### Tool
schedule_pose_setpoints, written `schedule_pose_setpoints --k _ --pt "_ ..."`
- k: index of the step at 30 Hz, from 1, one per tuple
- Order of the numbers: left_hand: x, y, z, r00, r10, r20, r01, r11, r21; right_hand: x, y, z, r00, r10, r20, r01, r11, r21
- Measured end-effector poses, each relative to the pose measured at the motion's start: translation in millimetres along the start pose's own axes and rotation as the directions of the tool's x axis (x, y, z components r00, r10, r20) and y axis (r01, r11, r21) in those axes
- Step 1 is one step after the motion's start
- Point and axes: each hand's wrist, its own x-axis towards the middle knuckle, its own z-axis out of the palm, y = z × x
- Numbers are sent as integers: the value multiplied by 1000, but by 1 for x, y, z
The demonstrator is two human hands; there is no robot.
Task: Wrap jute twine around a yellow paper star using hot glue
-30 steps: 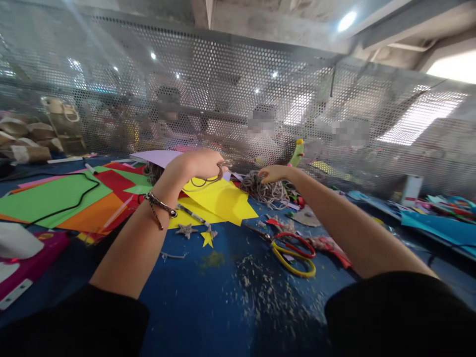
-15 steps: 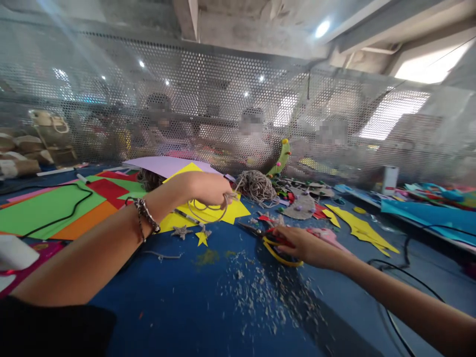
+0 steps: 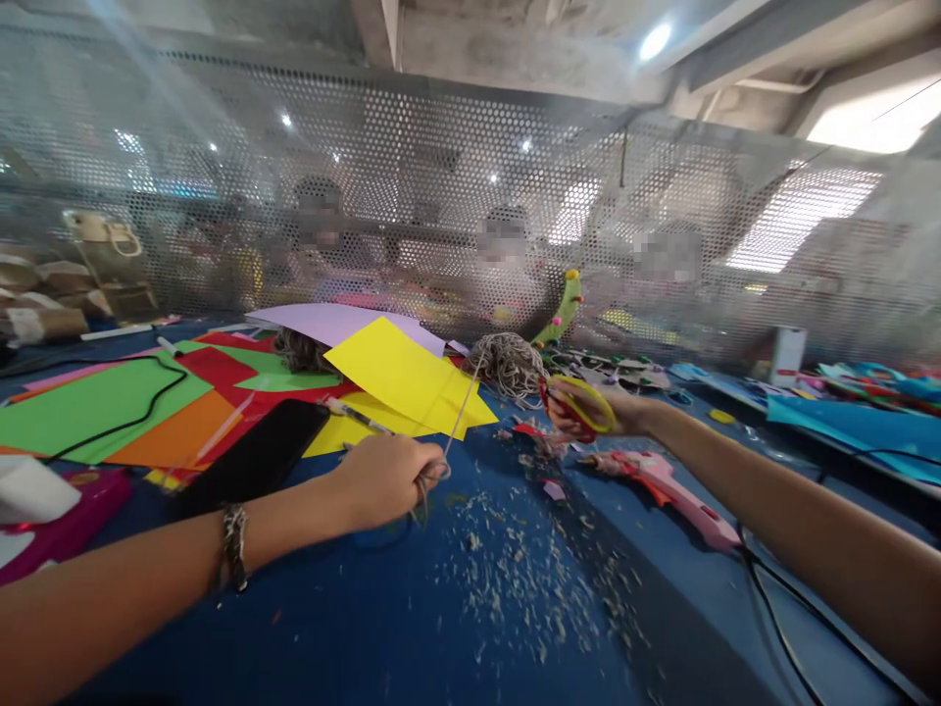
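Note:
Loops of grey yarn (image 3: 462, 412) are gripped in my left hand (image 3: 386, 479), which is closed low over the blue table. One strand runs taut from it up to the tangled yarn ball (image 3: 507, 365) at the table's back. Held in my right hand (image 3: 569, 410), just right of the ball, is a pair of scissors (image 3: 601, 404) with yellow and red handles; the blades cannot be made out. Behind my left hand lie yellow paper sheets (image 3: 389, 368) and a marker (image 3: 357, 415). A pink glue gun (image 3: 680, 495) rests under my right forearm.
A black phone (image 3: 257, 451) lies on coloured paper at left. Yarn clippings (image 3: 515, 579) are scattered over the table's middle. Black cable (image 3: 779, 618) trails at lower right. A perforated metal screen (image 3: 433, 186) stands along the back, with people behind it. Blue sheets (image 3: 845, 424) lie at right.
My left hand has come down toward me, drawing the yarn into a straight strand. My right hand has lifted the scissors up and back toward the yarn ball, uncovering the glue gun.

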Motion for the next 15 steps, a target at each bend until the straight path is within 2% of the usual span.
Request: schedule_pose_setpoints --k 7,15 --pt "-17 -1 16 999 31 29 -29 998 -61 33 -13 -12 993 116 34 -116 993 -2" --pt "-28 0 20 995 74 66 -65 988 -138 66 -32 -15 968 252 12 -251 968 -24"
